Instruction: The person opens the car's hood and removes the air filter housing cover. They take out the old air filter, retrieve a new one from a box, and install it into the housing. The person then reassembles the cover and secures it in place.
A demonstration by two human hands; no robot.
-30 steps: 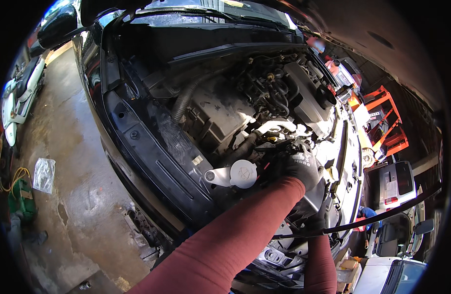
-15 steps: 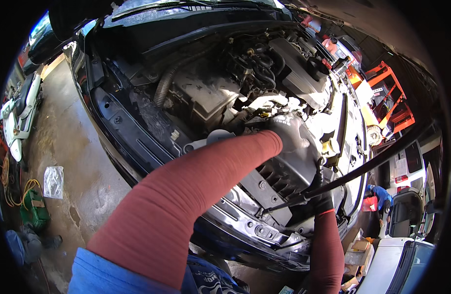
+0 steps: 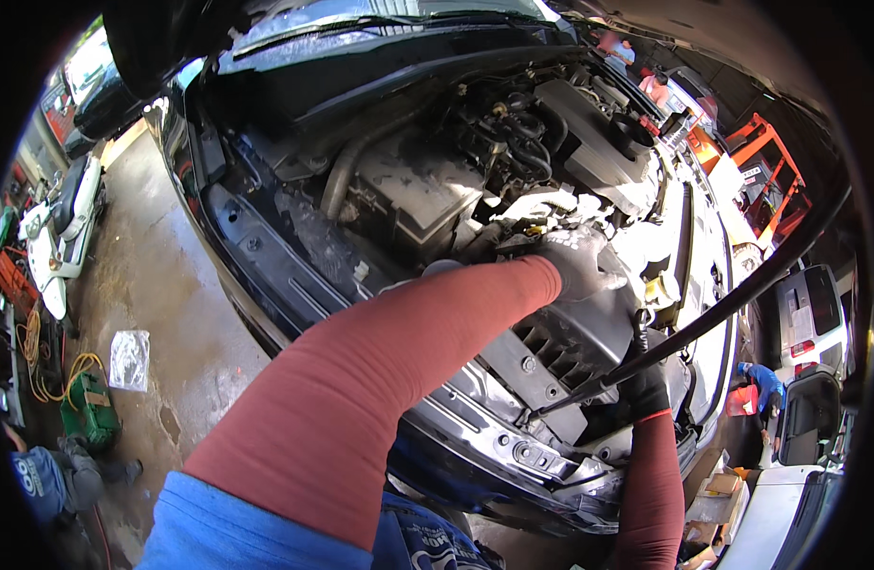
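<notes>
Taking the long, thin black rod [image 3: 712, 326] as our landmark, we see the black moulded-plastic housing with a ribbed front [image 3: 589, 331] just beyond its lower stretch, to the left. Our dark-gloved left hand [image 3: 583, 266] lies over the housing's far edge, well left of the rod; its fingertips are hidden, so we cannot tell whether they grip. Our black-gloved right hand [image 3: 648, 388] is partly behind the rod, near the housing's right side, and its grasp is also hidden.

We judge the housing light for its bulk and stiff, with smooth faces that may slip under gloves and ribs that could crack if levered. Its opposite side edges look the surest hold.

Room is tight to the right, where the rod crosses, and the grey bolted metal bracket [image 3: 519, 369] borders the front, left of the rod's foot. The open space is upward, left of the rod.
</notes>
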